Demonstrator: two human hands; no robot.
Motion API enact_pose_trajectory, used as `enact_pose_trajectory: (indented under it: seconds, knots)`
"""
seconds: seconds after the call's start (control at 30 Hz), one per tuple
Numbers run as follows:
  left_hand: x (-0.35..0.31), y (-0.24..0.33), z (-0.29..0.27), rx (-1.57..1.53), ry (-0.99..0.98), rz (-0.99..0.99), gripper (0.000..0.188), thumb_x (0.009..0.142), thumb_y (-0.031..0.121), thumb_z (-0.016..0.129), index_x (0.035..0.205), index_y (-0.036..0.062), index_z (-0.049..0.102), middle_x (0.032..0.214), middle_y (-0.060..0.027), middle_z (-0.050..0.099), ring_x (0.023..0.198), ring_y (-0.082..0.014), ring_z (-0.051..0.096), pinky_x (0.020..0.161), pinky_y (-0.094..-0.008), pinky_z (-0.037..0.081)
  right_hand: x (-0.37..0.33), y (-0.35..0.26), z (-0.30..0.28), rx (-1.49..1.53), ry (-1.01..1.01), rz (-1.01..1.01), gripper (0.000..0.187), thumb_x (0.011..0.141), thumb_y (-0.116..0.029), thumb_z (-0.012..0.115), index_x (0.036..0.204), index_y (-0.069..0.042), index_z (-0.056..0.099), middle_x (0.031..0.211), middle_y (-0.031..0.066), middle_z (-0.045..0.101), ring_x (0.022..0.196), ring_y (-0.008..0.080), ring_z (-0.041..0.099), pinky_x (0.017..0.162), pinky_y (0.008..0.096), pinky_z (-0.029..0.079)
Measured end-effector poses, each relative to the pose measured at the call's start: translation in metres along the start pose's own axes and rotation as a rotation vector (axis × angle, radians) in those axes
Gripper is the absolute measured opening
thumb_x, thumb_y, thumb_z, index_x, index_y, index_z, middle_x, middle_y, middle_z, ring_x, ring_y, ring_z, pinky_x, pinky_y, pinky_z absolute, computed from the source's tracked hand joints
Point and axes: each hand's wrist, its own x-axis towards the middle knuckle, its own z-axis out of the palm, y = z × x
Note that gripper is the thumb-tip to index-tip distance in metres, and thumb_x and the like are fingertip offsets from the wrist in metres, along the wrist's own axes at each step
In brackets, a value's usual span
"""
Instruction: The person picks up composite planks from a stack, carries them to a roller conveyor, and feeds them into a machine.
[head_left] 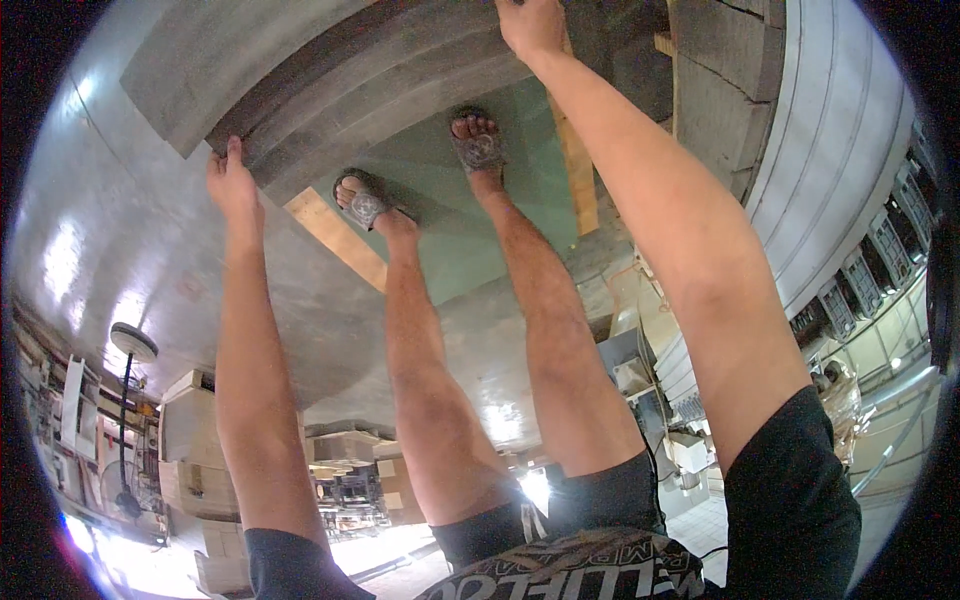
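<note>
A long grey board (285, 98) lies across the top of the view, among other grey boards of the same look. My left hand (232, 185) grips its left end, with the thumb up against the edge and the other fingers mostly hidden. At the upper edge of the view, my right hand (530, 28) is closed at the board's right part; its fingertips are partly cut off. Both arms are stretched out. Below the boards my sandalled feet stand on a green sheet (440, 230).
Light wooden strips (340, 240) run along both sides of the green sheet. More grey boards (725, 90) are stacked at the right, beside a long pale ribbed panel (830, 150). Boxes (190, 430) and a pedestal fan (133, 342) stand behind on the shiny grey floor (120, 220).
</note>
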Motion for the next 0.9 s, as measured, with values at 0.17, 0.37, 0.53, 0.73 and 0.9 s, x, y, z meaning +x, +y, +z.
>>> enact_pose_trajectory:
  seconds: [0.17,0.37,0.53,0.73,0.9]
  knots:
    - [0.005,-0.001,0.001,-0.055,-0.001,0.009,0.062,0.102,0.026,0.076,0.144,-0.0135,0.053,0.134,-0.0201,0.069,0.121,-0.0261,0.065,0.105,-0.0348,0.047,0.002,-0.002,-0.003,0.042,-0.027,0.031,0.055,0.107,-0.031,0.064,0.153,-0.002,0.054,0.153,0.0222,0.058,0.138,0.0411,0.055,0.112,0.0500,0.047]
    - [0.001,-0.006,-0.015,0.202,-0.101,0.037,0.078,0.102,0.045,0.072,0.148,-0.0143,0.050,0.142,-0.0244,0.064,0.128,-0.0289,0.062,0.110,-0.0385,0.045,0.011,0.007,0.000,0.088,-0.078,-0.103,0.054,0.108,-0.030,0.063,0.152,-0.001,0.054,0.149,0.0203,0.061,0.135,0.0388,0.059,0.110,0.0513,0.048]
    - [-0.058,-0.052,-0.033,0.558,0.126,0.091,0.078,0.103,0.048,0.068,0.147,-0.0136,0.052,0.148,-0.0316,0.059,0.139,-0.0393,0.057,0.118,-0.0434,0.042,-0.041,0.061,0.008,0.179,0.107,-0.140,0.067,0.096,-0.039,0.078,0.147,-0.003,0.055,0.149,0.0249,0.056,0.142,0.0435,0.049,0.118,0.0502,0.041]
    - [-0.229,-0.100,-0.020,0.370,-0.319,-0.166,0.054,0.106,0.050,0.063,0.130,0.0022,0.069,0.117,-0.0170,0.074,0.111,-0.0288,0.069,0.098,-0.0414,0.053,-0.174,0.172,-0.041,0.052,0.005,-0.271,0.052,0.105,-0.031,0.065,0.147,-0.002,0.058,0.151,0.0266,0.057,0.140,0.0431,0.054,0.118,0.0474,0.042]
    - [-0.366,-0.087,0.020,0.078,-0.632,-0.313,0.056,0.109,0.039,0.063,0.145,-0.0037,0.058,0.125,-0.0109,0.073,0.113,-0.0190,0.069,0.102,-0.0353,0.053,-0.254,0.280,-0.109,0.147,-0.170,0.146,0.044,0.108,-0.033,0.060,0.147,-0.011,0.058,0.134,0.0167,0.070,0.119,0.0317,0.067,0.105,0.0412,0.050]
